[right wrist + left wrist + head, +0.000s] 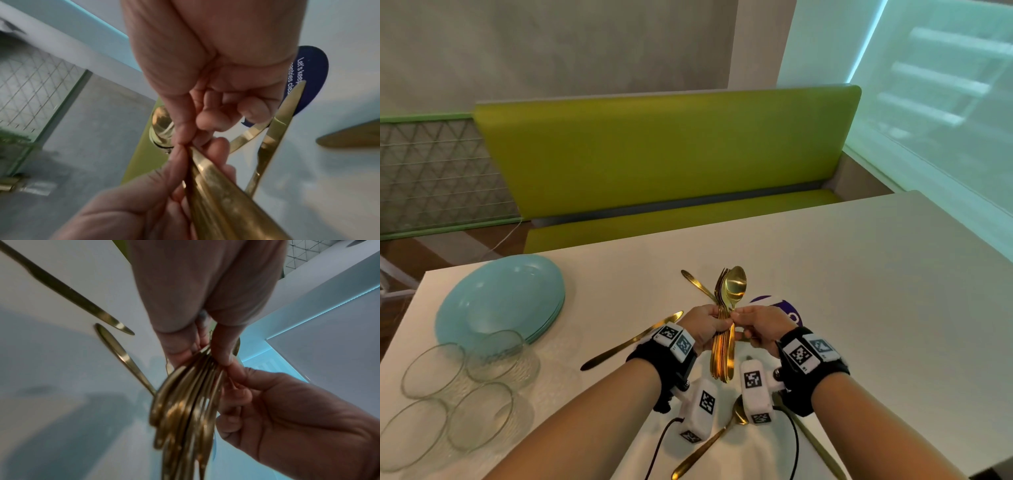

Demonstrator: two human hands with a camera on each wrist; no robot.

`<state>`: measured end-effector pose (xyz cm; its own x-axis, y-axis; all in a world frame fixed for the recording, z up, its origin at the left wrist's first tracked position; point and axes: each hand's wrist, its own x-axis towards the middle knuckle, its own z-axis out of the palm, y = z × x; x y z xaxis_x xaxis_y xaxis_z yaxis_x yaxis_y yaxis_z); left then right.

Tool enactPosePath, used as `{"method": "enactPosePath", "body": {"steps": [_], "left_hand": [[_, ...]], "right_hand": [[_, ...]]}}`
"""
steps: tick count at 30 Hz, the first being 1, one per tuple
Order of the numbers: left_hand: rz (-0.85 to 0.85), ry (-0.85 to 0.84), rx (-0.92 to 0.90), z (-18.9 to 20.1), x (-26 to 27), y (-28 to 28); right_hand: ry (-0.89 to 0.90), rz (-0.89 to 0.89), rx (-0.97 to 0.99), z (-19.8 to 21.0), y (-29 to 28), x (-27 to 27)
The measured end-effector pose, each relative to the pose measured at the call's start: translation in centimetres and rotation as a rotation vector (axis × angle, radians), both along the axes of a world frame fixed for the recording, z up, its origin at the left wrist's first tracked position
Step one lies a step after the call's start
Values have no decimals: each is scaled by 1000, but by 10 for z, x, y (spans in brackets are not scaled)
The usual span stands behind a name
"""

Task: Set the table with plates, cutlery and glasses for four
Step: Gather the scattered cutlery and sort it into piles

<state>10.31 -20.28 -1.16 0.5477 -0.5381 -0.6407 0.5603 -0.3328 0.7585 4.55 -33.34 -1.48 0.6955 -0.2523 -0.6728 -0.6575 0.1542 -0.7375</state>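
Fingers of the left hand curl round a bundle of gold cutlery held upright above the table, while the right hand pinches one piece near the top of the handles. Loose knives and a spoon lie on the table; stacked plates and four glasses sit at the left.

An eatery or canteen booth; a long green padded bench runs behind the white table; a pantry notice sticker lies on that table.
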Motion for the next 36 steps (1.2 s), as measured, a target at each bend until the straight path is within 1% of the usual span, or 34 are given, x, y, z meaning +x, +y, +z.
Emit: {"method": "enactPosePath", "body": {"steps": [2, 4, 6, 10, 13, 16, 19, 21, 26, 28, 29, 31, 33, 36], "left_hand": [[0, -1, -14, -1, -2, 10], [6, 6, -41, -1, -6, 23], [4, 9, -62, -1, -10, 38], [-20, 2, -70, -1, -22, 73], [-25, -14, -58, -4, -31, 102], [-24, -33, -41, -8, -41, 130], [-9, -46, -26, -11, -49, 153], [19, -43, -15, -12, -52, 166], [70, -27, 2, -13, -54, 191], [75, -21, 9, -12, -53, 197], [81, -15, 14, -12, -54, 198], [91, -1, 22, -12, -54, 201], [88, 10, 28, -13, -55, 202], [82, 23, 41, -15, -56, 203]], "right_hand": [[6, 2, -89, 6, 13, -4], [22, 31, -218, 13, 28, -7], [31, 65, -293, 19, 44, -11], [68, 112, -332, 23, 84, -20], [60, 59, -316, 17, 114, -31], [49, 5, -339, 8, 142, -43], [40, -2, -365, -1, 163, -51], [68, -11, -395, -2, 172, -58], [261, -29, -504, -8, 170, -82], [331, -30, -512, -19, 161, -88], [387, -7, -579, -25, 157, -91], [471, -36, -644, -39, 146, -95], [522, -78, -641, -46, 138, -99], [521, -115, -609, -49, 132, -102]]}}
